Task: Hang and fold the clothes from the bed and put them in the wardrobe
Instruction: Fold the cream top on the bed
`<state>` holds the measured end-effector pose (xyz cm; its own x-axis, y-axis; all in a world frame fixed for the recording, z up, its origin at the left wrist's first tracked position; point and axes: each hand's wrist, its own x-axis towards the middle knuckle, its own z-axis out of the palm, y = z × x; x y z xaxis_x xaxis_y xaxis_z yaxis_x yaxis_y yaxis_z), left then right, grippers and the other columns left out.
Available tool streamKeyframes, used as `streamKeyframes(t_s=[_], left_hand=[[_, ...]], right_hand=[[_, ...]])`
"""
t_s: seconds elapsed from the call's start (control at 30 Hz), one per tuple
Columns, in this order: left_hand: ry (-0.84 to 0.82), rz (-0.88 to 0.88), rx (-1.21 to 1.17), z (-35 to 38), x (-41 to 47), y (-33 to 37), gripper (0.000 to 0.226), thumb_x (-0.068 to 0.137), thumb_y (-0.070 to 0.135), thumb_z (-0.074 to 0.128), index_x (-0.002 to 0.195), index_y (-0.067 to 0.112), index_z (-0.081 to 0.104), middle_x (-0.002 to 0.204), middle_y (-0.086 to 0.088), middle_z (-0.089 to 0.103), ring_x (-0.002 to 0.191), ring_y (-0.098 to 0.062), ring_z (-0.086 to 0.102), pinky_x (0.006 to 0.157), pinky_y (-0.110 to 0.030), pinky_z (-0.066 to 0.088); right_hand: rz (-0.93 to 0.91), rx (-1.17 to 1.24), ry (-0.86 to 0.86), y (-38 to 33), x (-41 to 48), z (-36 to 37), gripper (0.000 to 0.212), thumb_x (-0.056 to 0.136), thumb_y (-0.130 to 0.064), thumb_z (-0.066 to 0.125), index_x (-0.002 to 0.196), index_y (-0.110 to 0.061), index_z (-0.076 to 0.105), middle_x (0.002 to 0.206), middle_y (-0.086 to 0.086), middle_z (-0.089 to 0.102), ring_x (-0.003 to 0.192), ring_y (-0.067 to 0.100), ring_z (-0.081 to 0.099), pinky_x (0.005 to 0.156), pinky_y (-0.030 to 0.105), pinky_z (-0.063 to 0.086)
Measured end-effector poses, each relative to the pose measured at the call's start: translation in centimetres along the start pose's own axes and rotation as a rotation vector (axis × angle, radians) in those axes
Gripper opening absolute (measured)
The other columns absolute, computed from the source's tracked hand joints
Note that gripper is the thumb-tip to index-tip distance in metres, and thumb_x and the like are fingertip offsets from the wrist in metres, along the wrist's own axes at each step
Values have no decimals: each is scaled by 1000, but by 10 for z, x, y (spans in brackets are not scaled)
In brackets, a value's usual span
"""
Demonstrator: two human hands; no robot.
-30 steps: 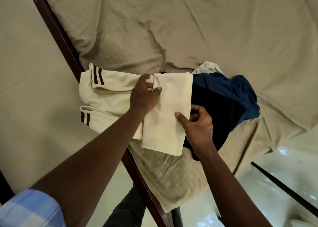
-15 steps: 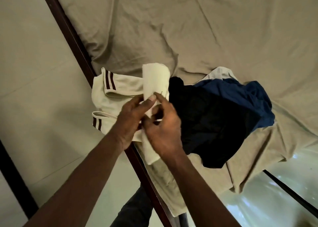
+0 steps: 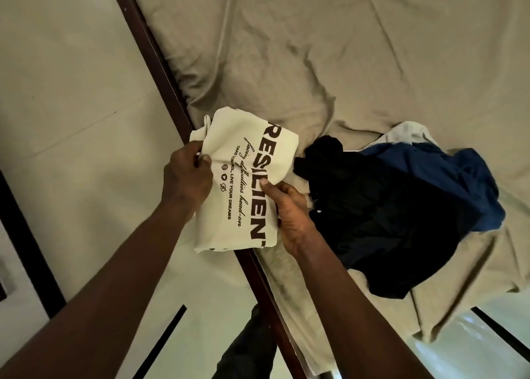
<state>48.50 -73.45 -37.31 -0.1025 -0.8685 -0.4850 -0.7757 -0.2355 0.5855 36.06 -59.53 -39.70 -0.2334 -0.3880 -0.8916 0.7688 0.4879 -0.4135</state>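
Both hands hold a folded cream T-shirt (image 3: 238, 183). The left hand (image 3: 187, 175) grips its left edge, fingers curled underneath and thumb pressed on top. The right hand (image 3: 289, 215) pinches the right edge, thumb lying on the dark print that reads "RESILIENT", with smaller script lines beside it. The T-shirt sits over the dark wooden bed rail (image 3: 160, 71), which runs diagonally between the pale tiled floor (image 3: 57, 91) on the left and the bed on the right; whether the shirt rests on the rail or is lifted off it cannot be told. Just right of the shirt a black garment (image 3: 387, 220) lies crumpled on the beige bed sheet (image 3: 315, 48). A blue garment (image 3: 459, 177) is bunched against its far right side, and a pale grey piece of cloth (image 3: 407, 131) shows above them. The sheet is wrinkled, and its corner hangs loose over the lower right edge of the bed.
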Motion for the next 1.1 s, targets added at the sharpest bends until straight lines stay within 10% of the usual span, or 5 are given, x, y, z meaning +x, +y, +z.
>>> streamKeyframes(t_s=[0.23, 0.6, 0.73, 0.87, 1.1], left_hand=[[127, 212, 213, -7, 4, -16, 39, 105, 37, 56, 137, 15, 57, 121, -12, 67, 108, -32, 63, 86, -36, 45], [93, 260, 226, 3, -13, -14, 47, 89, 50, 74, 122, 19, 60, 110, 0, 59, 93, -19, 61, 77, -32, 47], [63, 131, -105, 34, -22, 13, 40, 88, 33, 81, 116, 22, 55, 94, 19, 64, 80, 7, 61, 68, -16, 49], [-79, -23, -435, 78, -7, 36, 47, 85, 13, 84, 116, 25, 49, 106, 4, 71, 89, -7, 73, 85, -42, 63], [-197, -225, -443, 99, 20, 50, 39, 76, 25, 87, 101, 18, 57, 103, -3, 71, 84, -28, 74, 71, -40, 65]], right_hand=[[73, 59, -90, -6, 13, 15, 76, 72, -60, 85, 129, -13, 68, 116, 16, 76, 108, 39, 73, 95, 60, 57], [-24, -128, -186, -45, 13, -1, 59, 62, 3, 67, 121, -4, 70, 112, 21, 76, 106, 45, 72, 93, 66, 55], [-124, -389, -278, -112, 19, -33, 61, 63, 2, 62, 123, -3, 67, 109, 18, 77, 100, 38, 75, 85, 54, 62], [-278, -853, -179, -188, 30, -43, 35, 74, 2, 65, 107, -6, 71, 81, 3, 79, 55, 9, 69, 44, 18, 49], [-294, -1206, 47, -200, 48, -78, 66, 81, -45, 83, 140, -28, 58, 115, -8, 62, 106, 18, 64, 98, 38, 53]])
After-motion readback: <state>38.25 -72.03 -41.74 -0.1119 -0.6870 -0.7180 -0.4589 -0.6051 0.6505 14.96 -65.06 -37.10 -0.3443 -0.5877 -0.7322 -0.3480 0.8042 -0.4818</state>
